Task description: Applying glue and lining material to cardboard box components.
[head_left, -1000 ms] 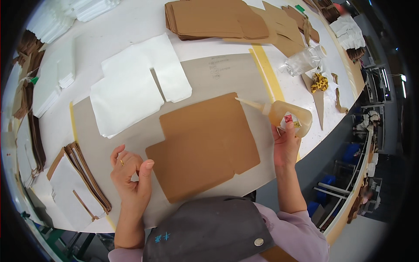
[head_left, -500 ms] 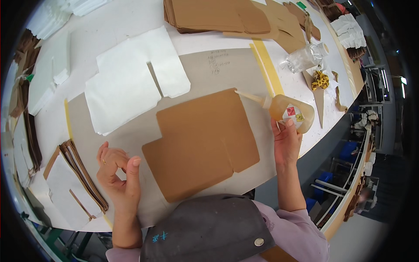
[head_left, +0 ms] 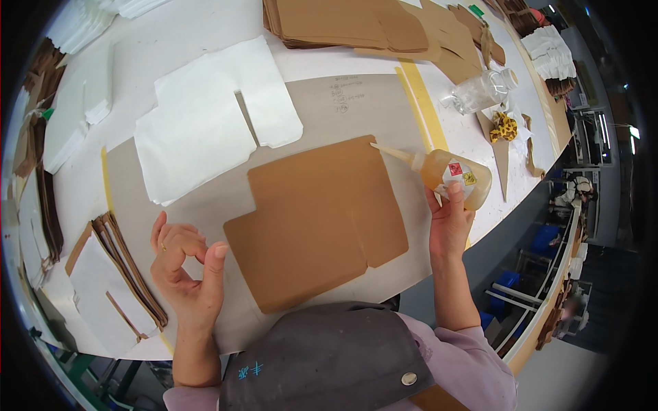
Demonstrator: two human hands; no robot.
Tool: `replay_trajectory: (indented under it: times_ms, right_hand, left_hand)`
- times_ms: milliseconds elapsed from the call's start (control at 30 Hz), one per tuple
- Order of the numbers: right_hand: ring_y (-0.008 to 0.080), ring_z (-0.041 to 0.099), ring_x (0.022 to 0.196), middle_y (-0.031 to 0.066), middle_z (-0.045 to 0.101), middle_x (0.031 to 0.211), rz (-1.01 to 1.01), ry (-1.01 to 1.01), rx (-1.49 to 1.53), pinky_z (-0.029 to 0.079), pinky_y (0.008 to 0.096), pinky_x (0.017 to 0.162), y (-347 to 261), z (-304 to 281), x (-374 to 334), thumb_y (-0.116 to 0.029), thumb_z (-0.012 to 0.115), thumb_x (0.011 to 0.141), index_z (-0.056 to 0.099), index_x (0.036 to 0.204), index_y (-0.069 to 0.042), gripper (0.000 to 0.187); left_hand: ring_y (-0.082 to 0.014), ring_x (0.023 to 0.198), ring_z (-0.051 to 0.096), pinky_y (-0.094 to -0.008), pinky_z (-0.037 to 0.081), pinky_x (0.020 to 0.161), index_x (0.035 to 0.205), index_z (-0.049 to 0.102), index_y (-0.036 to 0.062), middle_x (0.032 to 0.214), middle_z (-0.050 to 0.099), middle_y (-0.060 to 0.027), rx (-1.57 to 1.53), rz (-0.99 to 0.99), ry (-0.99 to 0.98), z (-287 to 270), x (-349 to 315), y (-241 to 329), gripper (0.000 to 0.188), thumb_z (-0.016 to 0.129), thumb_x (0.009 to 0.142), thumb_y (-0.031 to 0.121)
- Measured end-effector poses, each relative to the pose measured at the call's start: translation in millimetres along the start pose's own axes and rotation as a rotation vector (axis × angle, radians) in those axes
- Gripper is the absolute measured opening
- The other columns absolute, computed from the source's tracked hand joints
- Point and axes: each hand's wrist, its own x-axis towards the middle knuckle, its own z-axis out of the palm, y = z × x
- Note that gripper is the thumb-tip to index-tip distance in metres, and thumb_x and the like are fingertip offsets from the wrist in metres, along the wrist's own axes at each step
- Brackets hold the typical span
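Observation:
My right hand [head_left: 450, 219] grips a squeeze bottle [head_left: 473, 168] of amber liquid, likely glue, tilted with its long thin nozzle pointing left. The nozzle tip is at the upper right corner of a brown cut panel [head_left: 315, 219], which lies flat before me and has a notch at its upper left and a slit at its lower right. Left of the panel, my left hand [head_left: 188, 267] hovers with loosely curled fingers and the thumb apart, holding nothing. Beyond the panel lies a white cut sheet [head_left: 212, 123] with a slot.
A grey mat [head_left: 315, 103] lies under the panel, with yellow tape [head_left: 419, 103] along its side. Stacked brown pieces [head_left: 343, 24] are at the far side. A clear plastic bottle [head_left: 480, 92] lies at the right. White-faced brown pieces [head_left: 110, 294] sit at the left.
The view has shifted slightly. My left hand stays raised with its fingers curled, and the bottle's nozzle remains at the panel's upper right corner.

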Motion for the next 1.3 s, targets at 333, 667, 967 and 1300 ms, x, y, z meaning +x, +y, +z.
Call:
replay_trajectory:
  times_ms: [333,667,967,1300]
  right_hand:
    - [0.0181,0.06,0.107,0.0083,0.057,0.121,-0.017,0.015,0.024,0.055,0.035,0.09,1,9,-6,-0.018,0.069,0.089,0.046,0.132,-0.005,0.05]
    - [0.02,0.059,0.111,0.0082,0.055,0.125,0.054,-0.198,0.02,0.054,0.0373,0.092,14,46,-32,-0.015,0.066,0.091,0.042,0.134,-0.006,0.05]
    - [0.019,0.059,0.106,0.0089,0.057,0.119,0.093,-0.415,0.016,0.051,0.0353,0.088,22,87,-37,-0.01,0.073,0.084,0.046,0.131,-0.004,0.054]
    - [0.0181,0.059,0.103,0.0084,0.06,0.113,-0.037,-0.675,-0.148,0.049,0.0338,0.089,0,83,7,-0.018,0.079,0.078,0.052,0.125,-0.001,0.057]
  left_hand:
    - [-0.0176,0.073,0.053,-0.0458,0.027,0.109,0.064,0.049,0.0098,0.063,0.049,-0.0001,0.004,-0.015,0.006,-3,1,3,0.03,0.074,0.078,0.017]
    - [-0.0148,0.066,0.051,-0.0432,0.029,0.107,0.061,0.05,0.0117,0.06,0.049,0.0021,0.001,0.006,0.019,-5,5,6,0.032,0.078,0.074,0.014]
    - [-0.0147,0.062,0.049,-0.0438,0.032,0.105,0.059,0.05,0.0127,0.058,0.048,0.0035,0.025,0.036,0.034,-11,6,4,0.033,0.08,0.074,0.015]
    - [-0.0163,0.06,0.047,-0.0445,0.033,0.104,0.06,0.05,0.0116,0.057,0.045,0.0023,0.057,0.052,0.067,-9,7,-2,0.033,0.079,0.075,0.016]
